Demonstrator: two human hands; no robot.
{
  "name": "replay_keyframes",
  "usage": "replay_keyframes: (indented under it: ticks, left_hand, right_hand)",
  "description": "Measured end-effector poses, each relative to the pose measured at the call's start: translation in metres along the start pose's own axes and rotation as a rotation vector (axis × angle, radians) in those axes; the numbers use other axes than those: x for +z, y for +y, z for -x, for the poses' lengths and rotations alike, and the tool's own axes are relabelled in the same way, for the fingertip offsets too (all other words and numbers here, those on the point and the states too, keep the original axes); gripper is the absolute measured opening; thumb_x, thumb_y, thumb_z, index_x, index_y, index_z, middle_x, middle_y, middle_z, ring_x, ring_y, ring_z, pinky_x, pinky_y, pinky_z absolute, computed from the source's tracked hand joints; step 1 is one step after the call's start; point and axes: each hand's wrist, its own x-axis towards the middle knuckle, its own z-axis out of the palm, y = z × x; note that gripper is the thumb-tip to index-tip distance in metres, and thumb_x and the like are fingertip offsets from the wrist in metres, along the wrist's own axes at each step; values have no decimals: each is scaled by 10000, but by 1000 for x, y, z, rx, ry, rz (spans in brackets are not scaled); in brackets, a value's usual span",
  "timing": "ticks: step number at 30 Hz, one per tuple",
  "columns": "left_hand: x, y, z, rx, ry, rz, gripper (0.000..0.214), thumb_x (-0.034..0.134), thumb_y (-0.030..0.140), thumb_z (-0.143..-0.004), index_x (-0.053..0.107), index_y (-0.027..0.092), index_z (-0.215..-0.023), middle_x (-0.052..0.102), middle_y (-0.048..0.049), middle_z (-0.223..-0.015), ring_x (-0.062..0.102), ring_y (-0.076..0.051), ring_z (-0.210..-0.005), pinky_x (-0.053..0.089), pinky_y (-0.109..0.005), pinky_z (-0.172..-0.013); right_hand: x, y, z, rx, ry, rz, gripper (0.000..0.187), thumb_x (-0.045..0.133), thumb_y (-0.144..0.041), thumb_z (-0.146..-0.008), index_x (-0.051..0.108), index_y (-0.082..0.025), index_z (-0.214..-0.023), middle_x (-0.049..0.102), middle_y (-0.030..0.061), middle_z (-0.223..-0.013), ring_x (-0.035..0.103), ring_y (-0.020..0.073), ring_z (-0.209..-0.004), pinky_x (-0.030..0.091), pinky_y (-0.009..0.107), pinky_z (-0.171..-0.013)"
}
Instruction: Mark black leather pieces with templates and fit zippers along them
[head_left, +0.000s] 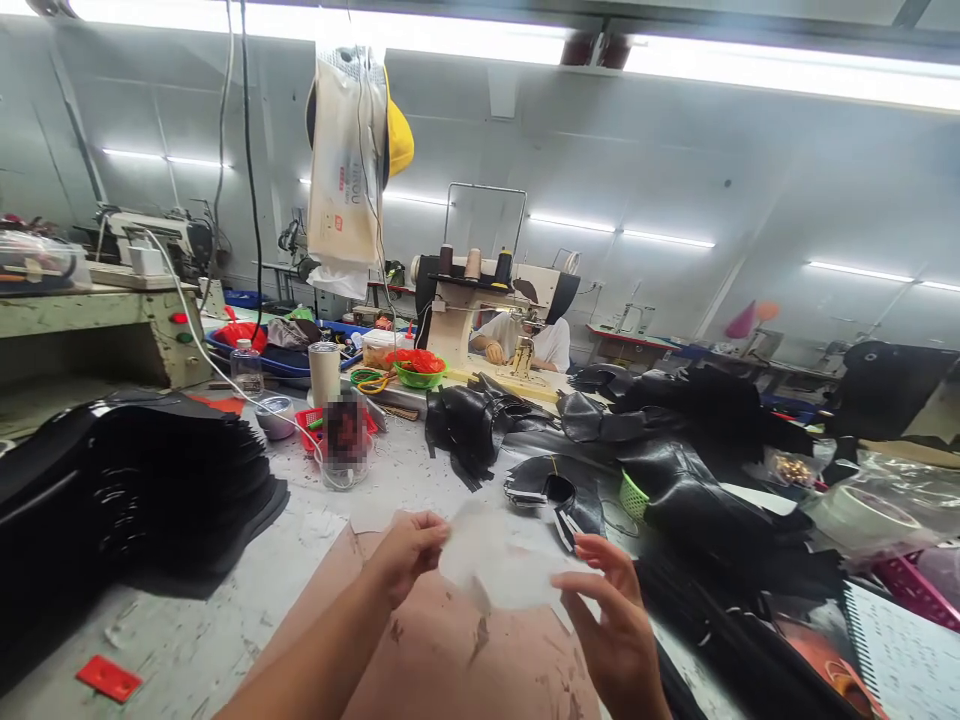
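From here I judge the white sheet point(517, 578) between the hands light and floppy, best held by its edges: left hand point(409, 552) pinching one, right hand's point(613, 625) grip opposite I can't tell.

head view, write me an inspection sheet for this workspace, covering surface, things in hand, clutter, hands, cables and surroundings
Surface: white table, scuffed; a pinkish board with dark marks lies below the hands.
Job's things: a thin white sheet, blurred, between the hands.
Clutter: black stack at left, black pieces at right, red tag, tumbler, spiral notebook.
Hands: left hand pinches the sheet's edge; right hand is at its other side, fingers spread, grip unclear.
Cables: white cable reaches the table; black cable hangs above.
Surroundings: sewing machine, a person partly visible behind it.
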Motion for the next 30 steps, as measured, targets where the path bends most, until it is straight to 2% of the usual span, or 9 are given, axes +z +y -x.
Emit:
replay_keyframes:
  ticks: [4, 7, 12, 16, 19, 21, 25, 27, 30]
  left_hand:
    - [-42, 18, -2, 60, 227, 112, 168, 697, 138, -603, 528, 145, -596, 523, 51, -475, 458, -43, -387, 345, -142, -399]
    - [-69, 23, 6, 85, 357, 167, 127, 639, 71, -664, 544, 155, -659, 563, 47, -521, 488, -38, -389, 368, -122, -383]
    - [-91, 22, 29, 107, 442, 223, 150, 621, 8, -671, 560, 144, -665, 568, 39, -530, 507, -44, -396, 430, -124, -397]
    - [-100, 25, 44, 123, 460, 240, 137, 603, -1, -694, 572, 131, -679, 578, 20, -545, 532, -61, -420, 467, -143, -420]
    - [-106, 25, 48, 114, 431, 242, 108, 584, 23, -731, 582, 130, -717, 604, 1, -586, 562, -73, -463, 488, -156, -461]
    - [-106, 21, 47, 104, 418, 240, 106, 603, 36, -723, 584, 139, -726, 616, 1, -608, 571, -76, -488, 496, -161, -494]
    - [-99, 10, 42, 43, 288, 175, 134, 704, 91, -640, 618, 137, -730, 635, -9, -636, 571, -77, -529, 479, -152, -527]
    - [-92, 5, 42, 1, 180, 118, 205, 768, 148, -564, 645, 126, -726, 643, -16, -644, 568, -79, -545, 467, -147, -540]
    - [-84, 0, 45, -41, 63, 30, 251, 816, 193, -464, 659, 115, -643, 623, -8, -581, 536, -78, -512, 445, -157, -528]
  right_hand:
    - [-2, 15, -10, 443, 149, -187, 192, 613, -380, -713, 630, -189, -724, 589, 75, -904, 565, 204, -829, 466, 318, -706]
    - [33, 36, -19, 695, -189, -214, 382, 558, -506, -673, 654, -156, -789, 643, 72, -752, 590, 211, -725, 471, 327, -678]
    - [122, 62, -28, 717, -398, -98, 287, 535, -322, -700, 676, -126, -854, 671, 72, -697, 613, 218, -680, 474, 327, -656]
    - [157, 58, -26, 649, -471, 62, 230, 500, -108, -688, 670, -125, -842, 672, 139, -830, 620, 255, -777, 446, 384, -745]
    - [163, 34, -11, 504, -503, 105, 252, 505, -70, -674, 652, -136, -869, 548, 189, -1163, 565, 278, -972, 407, 407, -843]
    - [162, 12, 4, 213, -554, 77, 334, 541, -103, -662, 619, -183, -977, 457, 142, -1285, 494, 272, -1077, 388, 403, -886]
    - [152, -27, 26, -214, -570, 9, 211, 444, -135, -768, 623, -209, -850, 648, 92, -910, 568, 216, -807, 456, 339, -694]
    - [143, -38, 30, -61, -508, -37, 227, 407, -128, -791, 618, -193, -738, 641, 67, -708, 562, 186, -671, 440, 293, -603]
    - [127, -43, 41, 446, -449, -233, 114, 559, -233, -721, 606, -176, -634, 616, 32, -611, 540, 153, -574, 417, 256, -542]
